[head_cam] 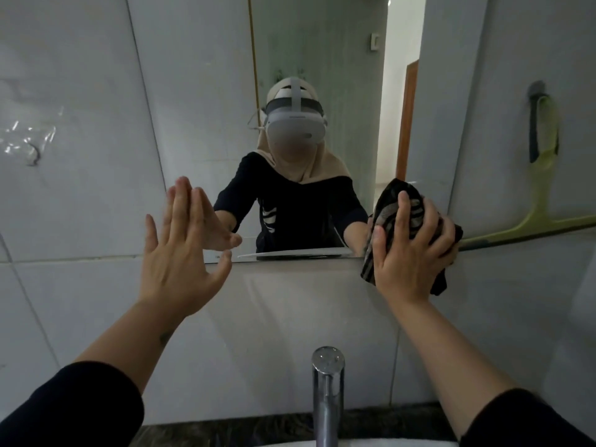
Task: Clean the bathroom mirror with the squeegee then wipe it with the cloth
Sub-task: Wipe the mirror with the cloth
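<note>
Two hands, one mirror, one cloth, one squeegee, one tap. Left hand (175, 253) is flat and fully spread, fingers up, holding nothing; its fingertips sit at the mirror's (322, 59) lower left corner, palm over the tile wall (74, 124) just left of and below the glass, contact with the surface looks likely but can't confirm. Mirror is on the far wall, centre of scene, showing the reflection of a person in a headset and dark sleeves. Tap (327, 391) stands near, bottom centre, between the two forearms. Right hand (411, 250) is spread over the cloth (400, 211), fingers curled loosely around the bunched dark striped fabric, pressing it against the mirror's lower right corner; cloth sticks out above the fingers and hangs below the palm past the mirror's bottom edge. Squeegee (541, 175), green, hangs from a hook (537, 88) on the tile wall to the right of the mirror, handle up, blade at the bottom running rightward; its blade end is just beside the right hand, not held.
</note>
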The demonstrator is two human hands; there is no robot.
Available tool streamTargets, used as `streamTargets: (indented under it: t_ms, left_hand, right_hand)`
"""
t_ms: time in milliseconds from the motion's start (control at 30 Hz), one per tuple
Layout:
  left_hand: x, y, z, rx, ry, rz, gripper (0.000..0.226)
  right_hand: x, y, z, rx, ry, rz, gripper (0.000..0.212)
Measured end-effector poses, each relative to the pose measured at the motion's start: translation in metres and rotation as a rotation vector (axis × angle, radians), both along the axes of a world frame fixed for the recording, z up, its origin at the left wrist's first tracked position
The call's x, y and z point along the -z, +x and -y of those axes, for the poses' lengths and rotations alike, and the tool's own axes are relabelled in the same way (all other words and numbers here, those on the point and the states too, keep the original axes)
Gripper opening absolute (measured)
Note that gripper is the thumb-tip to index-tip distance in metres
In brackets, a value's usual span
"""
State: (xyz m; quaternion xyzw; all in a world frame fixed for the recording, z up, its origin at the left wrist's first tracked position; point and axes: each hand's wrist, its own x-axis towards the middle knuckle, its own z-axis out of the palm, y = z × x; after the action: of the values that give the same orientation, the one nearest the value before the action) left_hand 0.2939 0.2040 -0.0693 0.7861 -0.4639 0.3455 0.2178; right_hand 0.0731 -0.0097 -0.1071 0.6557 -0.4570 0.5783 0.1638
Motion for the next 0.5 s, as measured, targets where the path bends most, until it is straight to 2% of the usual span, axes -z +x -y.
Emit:
streamTargets:
  t_ms: [100, 200, 333, 500]
  left_hand:
    - [0.013, 0.001, -0.006, -0.014, -0.053, -0.023, 0.096]
    - [0.033, 0.006, -0.014, -0.018, -0.079, -0.125, 0.098]
    - [0.057, 0.016, -0.023, -0.015, -0.051, -0.277, 0.099]
    - [0.064, 0.02, -0.029, -0.023, 0.024, -0.296, 0.1]
  right_hand:
    - [0.008, 0.012, -0.007, -0.011, -0.046, -0.049, 0.055]
    - [0.015, 0.027, -0.016, -0.028, -0.142, -0.144, 0.056]
    - [0.021, 0.049, -0.025, -0.031, -0.319, -0.304, 0.06]
    - [0.018, 0.072, -0.038, -0.066, -0.501, -0.524, 0.064]
